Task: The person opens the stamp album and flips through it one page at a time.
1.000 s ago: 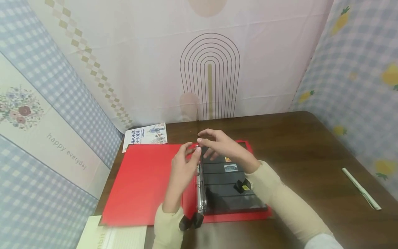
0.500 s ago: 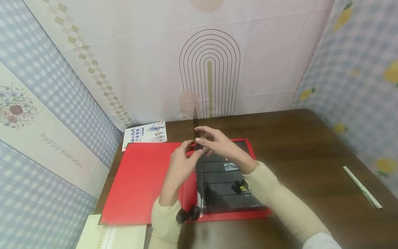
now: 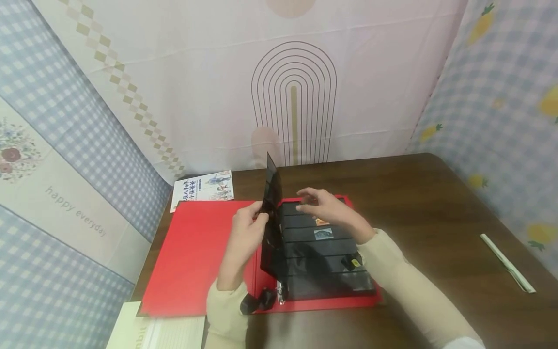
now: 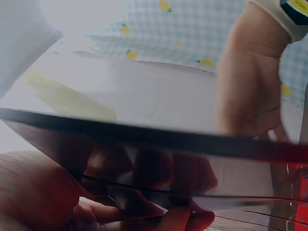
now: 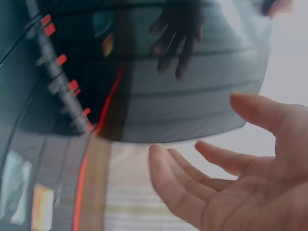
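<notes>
Pinching the black pocket page (image 3: 271,203) w/ my left hand (image 3: 245,232), I hold it upright over the red binder (image 3: 196,257) rings to turn it; right hand (image 3: 329,211) hovers, fingers apart, above the stamp pages (image 3: 324,257).

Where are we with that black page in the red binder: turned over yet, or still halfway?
Halfway. Done: the red binder lies open on the table, and one black page is lifted off the stack. In hand: the left hand pinches that page, which stands nearly upright over the rings; the right hand hovers open above the remaining pages, holding nothing. Left: laying the page flat on either side.
</notes>
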Action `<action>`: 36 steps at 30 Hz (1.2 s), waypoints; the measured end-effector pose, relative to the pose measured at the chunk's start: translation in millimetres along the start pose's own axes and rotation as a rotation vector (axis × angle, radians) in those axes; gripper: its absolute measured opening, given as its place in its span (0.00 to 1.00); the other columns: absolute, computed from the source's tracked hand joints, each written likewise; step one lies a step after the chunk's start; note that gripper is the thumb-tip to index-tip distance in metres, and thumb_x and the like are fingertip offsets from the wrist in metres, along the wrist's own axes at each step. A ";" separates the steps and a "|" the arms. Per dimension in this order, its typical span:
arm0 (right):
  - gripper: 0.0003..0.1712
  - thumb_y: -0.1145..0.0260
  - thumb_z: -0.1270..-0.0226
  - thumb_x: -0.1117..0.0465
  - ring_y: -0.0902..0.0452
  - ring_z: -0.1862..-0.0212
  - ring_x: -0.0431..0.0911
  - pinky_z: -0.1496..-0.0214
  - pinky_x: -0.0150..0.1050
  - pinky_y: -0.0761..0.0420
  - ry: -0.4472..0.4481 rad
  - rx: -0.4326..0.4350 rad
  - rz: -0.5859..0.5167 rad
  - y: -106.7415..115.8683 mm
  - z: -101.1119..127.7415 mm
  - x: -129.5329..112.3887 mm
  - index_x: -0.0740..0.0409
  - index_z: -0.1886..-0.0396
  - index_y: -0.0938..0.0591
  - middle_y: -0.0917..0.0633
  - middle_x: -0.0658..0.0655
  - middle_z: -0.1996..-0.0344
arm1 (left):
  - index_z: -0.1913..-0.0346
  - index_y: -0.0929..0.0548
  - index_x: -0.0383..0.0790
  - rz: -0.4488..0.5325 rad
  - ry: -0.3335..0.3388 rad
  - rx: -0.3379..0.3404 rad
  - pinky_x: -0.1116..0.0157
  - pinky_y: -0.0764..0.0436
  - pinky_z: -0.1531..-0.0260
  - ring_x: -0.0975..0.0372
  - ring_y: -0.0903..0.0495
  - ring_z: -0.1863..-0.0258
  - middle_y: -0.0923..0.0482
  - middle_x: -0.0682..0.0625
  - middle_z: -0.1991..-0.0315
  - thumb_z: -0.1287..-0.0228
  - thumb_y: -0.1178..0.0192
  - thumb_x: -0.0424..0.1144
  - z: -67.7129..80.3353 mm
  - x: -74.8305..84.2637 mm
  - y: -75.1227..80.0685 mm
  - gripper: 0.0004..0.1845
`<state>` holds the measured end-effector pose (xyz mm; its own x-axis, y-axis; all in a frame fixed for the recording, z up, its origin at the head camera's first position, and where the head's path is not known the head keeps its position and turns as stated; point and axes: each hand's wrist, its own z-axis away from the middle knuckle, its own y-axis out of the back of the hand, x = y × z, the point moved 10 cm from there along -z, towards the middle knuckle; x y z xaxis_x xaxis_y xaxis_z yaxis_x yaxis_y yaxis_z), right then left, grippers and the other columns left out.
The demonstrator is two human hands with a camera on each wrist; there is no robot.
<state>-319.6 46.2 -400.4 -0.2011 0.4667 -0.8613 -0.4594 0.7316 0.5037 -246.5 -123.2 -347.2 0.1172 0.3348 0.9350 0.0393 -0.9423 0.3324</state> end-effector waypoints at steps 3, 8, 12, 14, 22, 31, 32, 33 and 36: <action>0.34 0.33 0.30 0.57 0.29 0.33 0.62 0.36 0.57 0.26 -0.014 -0.036 0.097 -2.7 2.8 20.2 0.69 0.30 0.31 0.24 0.70 0.35 | 0.44 0.16 0.29 0.030 0.000 0.005 0.63 0.17 0.70 0.56 0.16 0.73 0.13 0.38 0.61 0.30 0.50 0.28 1.4 -0.5 3.0 0.17; 0.42 0.26 0.38 0.59 0.30 0.33 0.63 0.34 0.59 0.28 -0.091 -0.083 0.284 -8.8 7.2 54.4 0.72 0.29 0.33 0.27 0.71 0.32 | 0.46 0.16 0.28 0.041 -0.012 0.016 0.67 0.19 0.73 0.60 0.19 0.78 0.13 0.37 0.64 0.31 0.51 0.27 1.3 -0.4 8.3 0.17; 0.48 0.21 0.45 0.60 0.38 0.30 0.70 0.33 0.63 0.31 -0.162 -0.094 0.453 -7.0 10.8 80.8 0.72 0.28 0.33 0.33 0.76 0.30 | 0.46 0.15 0.29 0.040 -0.018 0.017 0.68 0.19 0.71 0.60 0.18 0.77 0.13 0.38 0.63 0.30 0.50 0.28 0.3 -1.6 11.2 0.17; 0.51 0.20 0.47 0.60 0.45 0.28 0.74 0.33 0.66 0.34 -0.206 -0.096 0.507 -4.4 13.7 94.2 0.72 0.27 0.35 0.38 0.79 0.29 | 0.46 0.15 0.29 0.046 -0.026 0.021 0.68 0.18 0.69 0.59 0.17 0.75 0.13 0.37 0.63 0.30 0.51 0.27 0.1 -2.6 13.1 0.17; 0.59 0.18 0.48 0.56 0.57 0.24 0.73 0.30 0.69 0.41 -0.317 -0.089 0.514 0.2 17.8 127.0 0.72 0.24 0.41 0.49 0.78 0.24 | 0.44 0.17 0.25 0.121 -0.037 0.036 0.70 0.17 0.63 0.57 0.16 0.65 0.14 0.34 0.55 0.30 0.52 0.25 1.2 -9.1 20.2 0.18; 0.58 0.18 0.47 0.55 0.55 0.24 0.71 0.29 0.69 0.41 -0.329 -0.079 0.515 -0.3 17.2 128.3 0.68 0.23 0.39 0.48 0.76 0.23 | 0.40 0.21 0.22 0.135 -0.005 0.043 0.67 0.23 0.52 0.57 0.22 0.54 0.17 0.33 0.48 0.30 0.52 0.24 -2.3 -15.5 25.4 0.19; 0.58 0.18 0.47 0.54 0.55 0.24 0.71 0.29 0.69 0.41 -0.329 -0.080 0.515 -0.4 17.7 128.5 0.68 0.23 0.39 0.48 0.76 0.23 | 0.39 0.22 0.22 0.127 0.002 0.043 0.65 0.24 0.50 0.55 0.23 0.53 0.17 0.30 0.51 0.30 0.52 0.24 -3.0 -16.5 25.9 0.20; 0.58 0.18 0.48 0.54 0.55 0.24 0.71 0.30 0.69 0.41 -0.328 -0.082 0.518 -0.5 18.2 128.5 0.68 0.23 0.39 0.48 0.76 0.24 | 0.39 0.23 0.21 0.118 0.008 0.042 0.62 0.25 0.47 0.55 0.24 0.49 0.18 0.30 0.50 0.30 0.52 0.25 -3.5 -16.9 26.4 0.20; 0.58 0.18 0.48 0.54 0.55 0.24 0.71 0.30 0.69 0.41 -0.332 -0.084 0.517 -0.8 19.7 129.1 0.68 0.23 0.39 0.47 0.76 0.24 | 0.40 0.22 0.21 0.110 0.011 0.037 0.55 0.26 0.42 0.52 0.26 0.44 0.18 0.30 0.49 0.30 0.52 0.25 -4.7 -17.0 27.0 0.20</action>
<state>-328.1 115.7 -510.7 -0.1426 0.8897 -0.4337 -0.4439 0.3341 0.8314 -252.1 -154.3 -353.6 0.1114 0.2295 0.9669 0.0632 -0.9726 0.2236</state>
